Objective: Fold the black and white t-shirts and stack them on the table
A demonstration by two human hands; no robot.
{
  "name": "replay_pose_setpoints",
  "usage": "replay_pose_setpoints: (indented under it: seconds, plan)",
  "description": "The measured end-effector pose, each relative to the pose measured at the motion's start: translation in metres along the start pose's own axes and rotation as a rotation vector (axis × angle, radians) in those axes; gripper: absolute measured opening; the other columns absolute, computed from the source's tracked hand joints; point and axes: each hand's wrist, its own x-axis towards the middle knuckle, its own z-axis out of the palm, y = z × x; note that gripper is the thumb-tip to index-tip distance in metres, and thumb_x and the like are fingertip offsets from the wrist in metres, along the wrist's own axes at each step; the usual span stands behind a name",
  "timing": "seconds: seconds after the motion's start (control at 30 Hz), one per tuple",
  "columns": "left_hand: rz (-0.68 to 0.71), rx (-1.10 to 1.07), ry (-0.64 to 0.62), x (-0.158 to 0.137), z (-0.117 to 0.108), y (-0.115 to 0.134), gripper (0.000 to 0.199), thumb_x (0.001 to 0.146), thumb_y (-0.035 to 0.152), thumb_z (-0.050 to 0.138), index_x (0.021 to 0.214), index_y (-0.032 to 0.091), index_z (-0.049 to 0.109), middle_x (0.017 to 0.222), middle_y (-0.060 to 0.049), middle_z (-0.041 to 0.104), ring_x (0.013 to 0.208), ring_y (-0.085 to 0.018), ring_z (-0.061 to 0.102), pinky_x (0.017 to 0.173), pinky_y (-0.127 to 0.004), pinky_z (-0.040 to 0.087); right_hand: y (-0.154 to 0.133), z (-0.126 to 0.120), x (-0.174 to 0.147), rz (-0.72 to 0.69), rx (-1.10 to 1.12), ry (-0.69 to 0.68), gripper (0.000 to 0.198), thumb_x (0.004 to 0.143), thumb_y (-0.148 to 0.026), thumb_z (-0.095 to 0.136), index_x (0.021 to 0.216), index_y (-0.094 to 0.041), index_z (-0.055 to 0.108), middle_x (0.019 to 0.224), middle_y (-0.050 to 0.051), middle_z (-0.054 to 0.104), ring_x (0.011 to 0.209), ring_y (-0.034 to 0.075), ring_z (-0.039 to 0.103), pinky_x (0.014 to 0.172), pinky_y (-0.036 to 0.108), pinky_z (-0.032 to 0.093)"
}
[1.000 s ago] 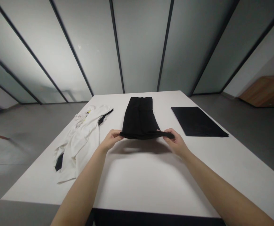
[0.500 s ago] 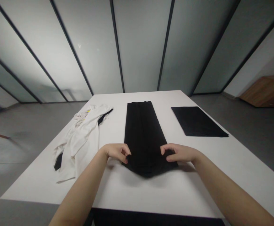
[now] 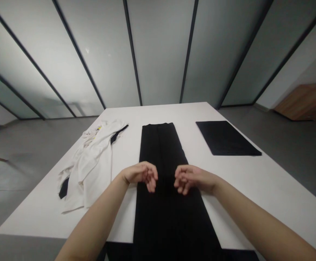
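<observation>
A long black folded garment [image 3: 161, 148] lies lengthwise down the middle of the white table, its lower part reaching past the front edge. Over its left side is my left hand [image 3: 144, 174], fingers loosely curled and apart, holding nothing. My right hand [image 3: 192, 178] faces it over the garment's right side, likewise loosely curled and empty. Whether the fingertips touch the fabric I cannot tell. The garment's exact kind does not show.
A rumpled pile of white clothing [image 3: 95, 170] with black parts lies on the left of the table [image 3: 49, 219]. A flat folded black cloth [image 3: 227, 139] is at the right. Frosted glass panels [image 3: 160, 50] stand behind; a wooden piece [image 3: 304, 103] is far right.
The garment's near end, earlier pinched up on the table, now extends down over the front edge. Both hands have let go and moved closer together.
</observation>
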Motion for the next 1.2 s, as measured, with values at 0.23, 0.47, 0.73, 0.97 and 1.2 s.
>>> replay_pose_setpoints:
  seconds: [0.23,0.47,0.73,0.97,1.2]
  plan:
    - [0.289,0.889,0.927,0.017,-0.038,-0.020,0.035,0.103,0.048,0.054,0.118,0.021,0.071,0.131,-0.013,0.076,0.127,-0.029,0.069,0.116,-0.052,0.050,0.006,-0.022,0.020,-0.357,-0.752,0.672,0.032,0.103,-0.045,0.058,0.123,-0.025,0.074,0.131,0.011,0.076,0.125,0.029,0.070,0.112,0.054,0.055]
    - [0.060,1.404,0.864,0.023,-0.034,-0.033,0.037,0.108,0.040,0.049,0.134,0.022,0.069,0.154,-0.014,0.061,0.143,-0.031,0.057,0.121,-0.051,0.045,0.024,-0.031,0.033,-0.290,-1.384,0.647,0.036,0.105,-0.031,0.054,0.134,-0.025,0.075,0.149,0.012,0.066,0.138,0.034,0.060,0.119,0.059,0.046]
    - [-0.242,1.374,0.895,0.049,-0.026,0.011,0.043,0.102,0.052,0.056,0.129,0.024,0.074,0.134,-0.018,0.070,0.128,-0.043,0.064,0.107,-0.059,0.050,-0.030,-0.046,0.062,-0.089,-1.264,0.630,0.033,0.107,-0.029,0.051,0.119,-0.022,0.080,0.126,0.011,0.079,0.119,0.029,0.072,0.110,0.045,0.053]
    - [0.000,1.325,1.191,0.106,-0.036,0.032,0.048,0.104,0.025,0.041,0.144,0.014,0.066,0.162,-0.023,0.053,0.161,-0.042,0.029,0.129,-0.062,0.024,-0.057,-0.036,0.128,-0.235,-1.336,0.822,0.051,0.108,-0.023,0.037,0.151,-0.015,0.063,0.158,0.016,0.060,0.149,0.031,0.052,0.128,0.048,0.035]
    - [-0.236,1.286,1.207,0.133,-0.047,-0.006,0.065,0.103,0.034,0.043,0.164,0.013,0.048,0.175,-0.019,0.035,0.164,-0.041,0.026,0.132,-0.061,0.017,-0.015,-0.044,0.157,0.068,-1.468,0.815,0.062,0.111,-0.038,0.035,0.169,-0.017,0.043,0.178,0.015,0.030,0.165,0.043,0.020,0.131,0.062,0.016]
